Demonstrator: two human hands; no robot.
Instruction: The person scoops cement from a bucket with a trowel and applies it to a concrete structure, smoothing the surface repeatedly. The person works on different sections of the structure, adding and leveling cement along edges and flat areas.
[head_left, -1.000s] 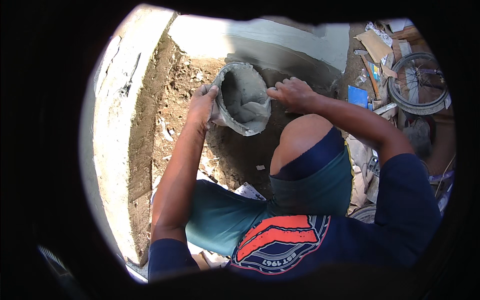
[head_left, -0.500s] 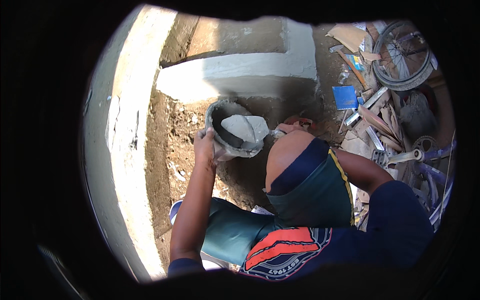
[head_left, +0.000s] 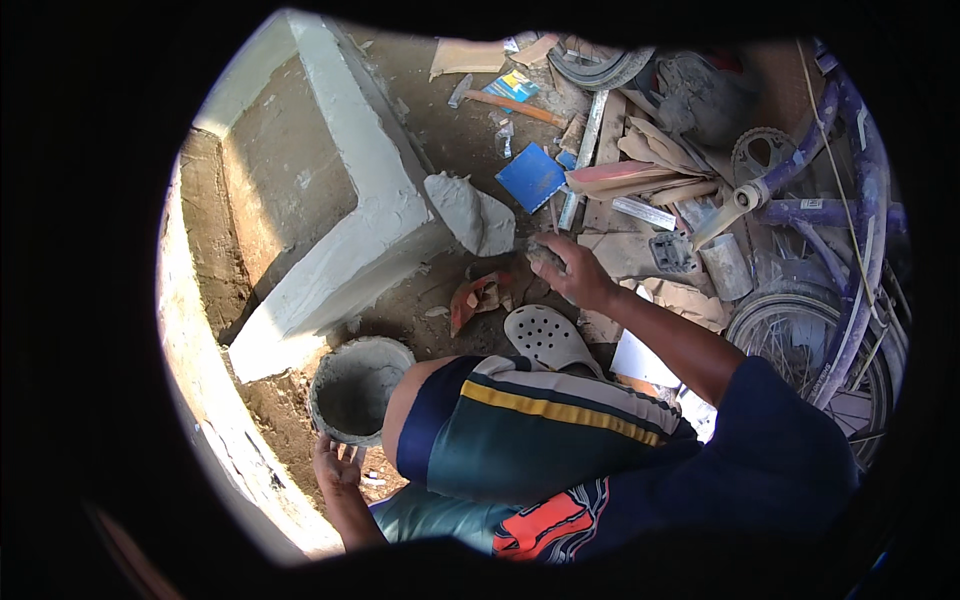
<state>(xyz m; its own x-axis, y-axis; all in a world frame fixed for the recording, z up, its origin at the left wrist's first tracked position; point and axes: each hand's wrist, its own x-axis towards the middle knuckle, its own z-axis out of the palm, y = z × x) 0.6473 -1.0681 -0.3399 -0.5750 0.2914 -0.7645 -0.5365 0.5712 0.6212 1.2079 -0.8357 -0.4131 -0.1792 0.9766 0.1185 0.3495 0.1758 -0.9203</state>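
My right hand [head_left: 563, 270] grips the mortar-caked handle of a trowel, whose blade carries a thick grey slab of wet mortar [head_left: 467, 215] beside the corner of a plastered low ledge [head_left: 350, 245]. A round, mortar-crusted bucket [head_left: 350, 400] stands at the lower left, partly behind my raised knee [head_left: 420, 410]. My left hand [head_left: 338, 470] is at the bucket's near side, fingers apart and touching or very close to it. A white perforated clog [head_left: 540, 335] shows below my right hand.
Debris fills the right: cardboard, blue square [head_left: 530, 178], metal strips, a wooden-handled hammer [head_left: 510, 107]. A purple bicycle frame [head_left: 855, 220] with wheels [head_left: 810, 390] lies at the right edge. A red object [head_left: 470, 305] lies near the clog. A sunlit concrete edge [head_left: 200, 340] runs along the left.
The view has swung rightward. My right hand has lifted mortar out of the bucket to the ledge's corner. My left hand, earlier holding the bucket, now has its fingers apart at its side.
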